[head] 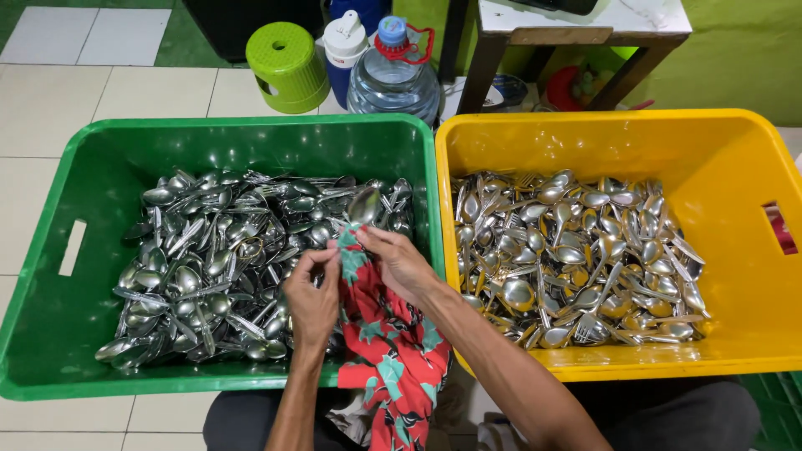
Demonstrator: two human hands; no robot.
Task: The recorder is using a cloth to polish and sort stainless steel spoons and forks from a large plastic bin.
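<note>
Both hands pinch a spoon (364, 205) wrapped in a red patterned cloth (388, 342), right hand (401, 263) clamping the handle, left hand (312, 296) gripping cloth, above the green crate's (50, 334) near right corner; a loose pinch could drop it among the unsorted spoons, not the yellow crate (735, 167) on the right.

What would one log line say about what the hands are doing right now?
left hand: grips red patterned cloth | right hand: holds spoon in cloth | under hands: green crate | right side: yellow crate
</note>
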